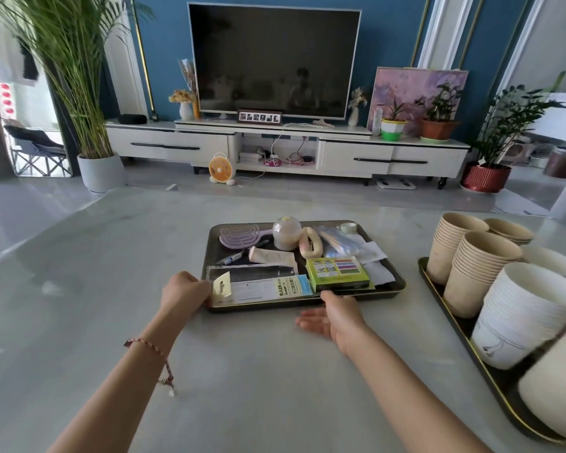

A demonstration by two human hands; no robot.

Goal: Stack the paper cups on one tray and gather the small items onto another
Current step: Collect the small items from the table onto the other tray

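two bare forearms reach forward over a pale grey surface (pixel 258 387); the left wrist wears a red braided cord (pixel 154 353). the left hand (pixel 185 289) is curled closed on the near left corner of a dark tray (pixel 401 282) that sits in the middle of the surface. the right hand (pixel 335 317) lies at the tray's near edge, fingers spread loosely apart and pointing left, its upper side touching the rim; it does not look clamped on anything.

the small items lie gathered in this tray: along the near edge a packaged ruler (pixel 268 287), just right of it a green box (pixel 339 273), behind them a cream tube (pixel 272 256) and a pen (pixel 239 256), then a lilac hairbrush (pixel 239 235), a clear domed jar (pixel 286 237), a cream hair clip (pixel 311 245), and a small tape roll (pixel 348 227) at the far edge.

well apart to the right, a second gold-rimmed tray (pixel 464 325) holds the paper cups in several nested stacks, white stacks (pixel 523 312) nearer, brown stacks (pixel 477 266) farther.

across the floor stand a white tv cabinet (pixel 177 143) and a dark television (pixel 273 60).
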